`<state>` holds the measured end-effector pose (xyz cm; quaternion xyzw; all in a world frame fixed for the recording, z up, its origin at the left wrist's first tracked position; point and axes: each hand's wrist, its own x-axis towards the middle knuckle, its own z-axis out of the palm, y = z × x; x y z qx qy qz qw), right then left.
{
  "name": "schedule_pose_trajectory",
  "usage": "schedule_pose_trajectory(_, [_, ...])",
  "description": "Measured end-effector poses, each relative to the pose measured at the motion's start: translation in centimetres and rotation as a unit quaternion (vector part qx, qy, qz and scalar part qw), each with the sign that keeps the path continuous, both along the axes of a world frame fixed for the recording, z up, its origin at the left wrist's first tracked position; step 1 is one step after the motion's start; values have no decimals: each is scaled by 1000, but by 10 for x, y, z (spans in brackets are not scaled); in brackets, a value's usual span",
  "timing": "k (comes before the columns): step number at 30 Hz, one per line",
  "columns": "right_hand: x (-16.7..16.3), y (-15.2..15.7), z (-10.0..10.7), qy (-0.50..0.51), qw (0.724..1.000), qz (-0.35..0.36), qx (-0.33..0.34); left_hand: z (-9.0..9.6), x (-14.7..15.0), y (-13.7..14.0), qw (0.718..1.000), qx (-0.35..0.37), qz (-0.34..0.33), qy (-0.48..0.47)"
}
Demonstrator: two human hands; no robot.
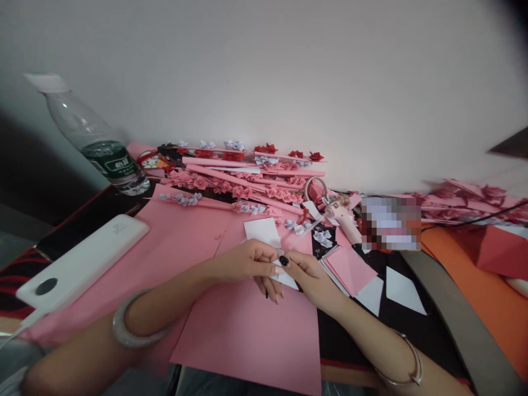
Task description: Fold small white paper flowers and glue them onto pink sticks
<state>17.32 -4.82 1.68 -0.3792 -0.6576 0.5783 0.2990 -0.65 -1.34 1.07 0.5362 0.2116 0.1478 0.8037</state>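
White paper (287,279): between both hands, above the near pink sheet (256,341).
Left hand (247,261): thumb and fingers narrowed, pinching the paper.
Right hand (311,275): dark-nailed thumb pressed on it from the right.
Folding: probably shaping a crease; next move likely calls for a steady, firm press.
Hidden: fingers cover much of the paper, its folds unclear; far right, a pixelated patch (391,224) is unreadable.

A thick pale bangle (120,325) and a slim metallic bracelet (417,367) were worn; one thumbnail (284,260) was painted black.
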Motion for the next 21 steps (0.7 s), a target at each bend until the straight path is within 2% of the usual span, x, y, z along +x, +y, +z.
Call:
schedule_pose_trajectory(9, [0,-1,0,-45,998,-19,42,3,0,0,1000,4,5,11])
schedule_pose_trajectory(14, [1,-2,-3,-100,988,-60,103,1,1,-1,1000,5,5,25])
schedule_pose_trajectory(21, [0,-4,-5,-121,985,-36,121,0,4,-4,999,29,-8,44])
